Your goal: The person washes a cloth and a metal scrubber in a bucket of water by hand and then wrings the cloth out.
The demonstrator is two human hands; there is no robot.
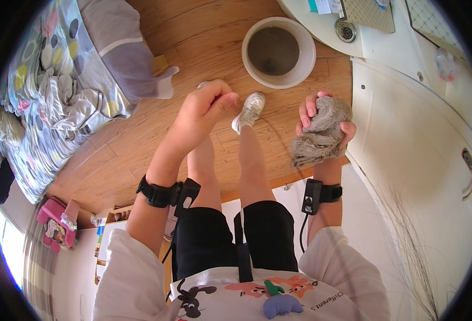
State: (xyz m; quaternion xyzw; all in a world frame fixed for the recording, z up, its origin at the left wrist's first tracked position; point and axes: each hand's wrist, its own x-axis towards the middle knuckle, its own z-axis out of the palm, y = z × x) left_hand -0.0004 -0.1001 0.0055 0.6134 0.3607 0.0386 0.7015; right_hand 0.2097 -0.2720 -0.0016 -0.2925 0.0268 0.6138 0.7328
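A bunched grey-brown cloth (325,130) rests in my right hand (310,110), fingers and thumb wrapped around its sides. My left hand (212,102) is raised over the wooden floor, its fingers curled in with the thumb against them. I see nothing in that hand. Beyond both hands, a white bucket (307,64) of dark, murky water (274,50) stands on the floor. The cloth is apart from the bucket, nearer to me and to its right.
At left is a bed with a dotted cover (111,86) and crumpled fabric (69,96). White furniture with a curved edge (320,30) stands at far right, near a white door (412,124). My shoe (250,110) is close to the bucket. A pink chair (55,216) is at lower left.
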